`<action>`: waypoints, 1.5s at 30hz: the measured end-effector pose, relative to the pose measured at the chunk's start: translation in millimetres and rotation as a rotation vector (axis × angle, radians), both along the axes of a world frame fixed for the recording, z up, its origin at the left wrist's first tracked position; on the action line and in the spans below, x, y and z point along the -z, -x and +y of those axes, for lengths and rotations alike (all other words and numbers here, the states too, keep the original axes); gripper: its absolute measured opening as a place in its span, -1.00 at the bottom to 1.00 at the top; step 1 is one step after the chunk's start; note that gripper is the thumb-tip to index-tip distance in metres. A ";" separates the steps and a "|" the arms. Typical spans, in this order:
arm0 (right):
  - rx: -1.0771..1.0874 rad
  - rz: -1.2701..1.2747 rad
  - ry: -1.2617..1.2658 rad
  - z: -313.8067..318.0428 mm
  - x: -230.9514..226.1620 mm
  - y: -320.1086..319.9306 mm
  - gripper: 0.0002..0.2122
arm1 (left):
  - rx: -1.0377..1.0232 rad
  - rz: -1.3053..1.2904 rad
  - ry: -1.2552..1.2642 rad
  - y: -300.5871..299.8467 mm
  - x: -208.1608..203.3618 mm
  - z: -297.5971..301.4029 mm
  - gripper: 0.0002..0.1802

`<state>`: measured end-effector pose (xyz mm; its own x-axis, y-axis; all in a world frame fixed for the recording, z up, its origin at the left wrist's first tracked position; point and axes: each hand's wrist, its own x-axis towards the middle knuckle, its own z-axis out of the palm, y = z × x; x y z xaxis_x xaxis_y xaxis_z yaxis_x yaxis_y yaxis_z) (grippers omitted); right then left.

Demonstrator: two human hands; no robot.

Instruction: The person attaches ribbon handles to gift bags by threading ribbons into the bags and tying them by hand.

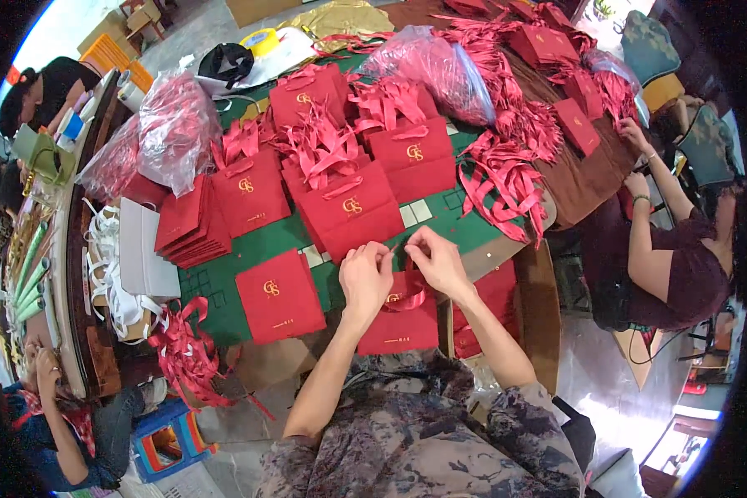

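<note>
A red paper gift bag (398,330) lies at the table's near edge, close to my body. Over its upper part hangs a loop of red ribbon (408,300). My right hand (438,261) pinches the ribbon's upper end between thumb and fingers. Beside it, my left hand (367,280) is closed in a pinch, its fingertips just short of the right ones; whatever sits in them is too small to make out. Another flat red bag (280,296) lies to the left. Straight ahead of my hands stands a stack of red bags with ribbon handles (353,209).
More red bags (247,189) and clear plastic sacks of ribbon (174,124) crowd the green table mat (224,319). Loose ribbons (502,187) lie at right, others (187,353) hang at left. Co-workers sit on both sides; one person's hand (635,135) touches ribbons far right.
</note>
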<state>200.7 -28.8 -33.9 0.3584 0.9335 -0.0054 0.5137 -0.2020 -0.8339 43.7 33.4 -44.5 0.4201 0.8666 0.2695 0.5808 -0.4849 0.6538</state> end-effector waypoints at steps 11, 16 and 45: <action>-0.052 0.361 -0.127 -2.3 16.8 1.7 -0.80 | 0.024 -0.209 0.379 -0.8 -16.8 -3.5 -0.81; -0.005 0.494 -0.090 -5.0 16.0 4.7 -0.81 | 0.047 -0.228 0.363 -2.7 -16.9 -6.6 -0.80; 0.217 0.464 -0.219 -0.8 4.7 -43.5 -0.86 | 0.267 -0.268 0.657 55.1 -36.0 -57.9 -0.40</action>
<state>244.2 -29.7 -38.6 0.5488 0.8357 -0.0223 0.0490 -0.0588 -0.9971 -11.5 -24.5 -8.5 0.6308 0.7622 -0.1453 0.2793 -0.0484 0.9590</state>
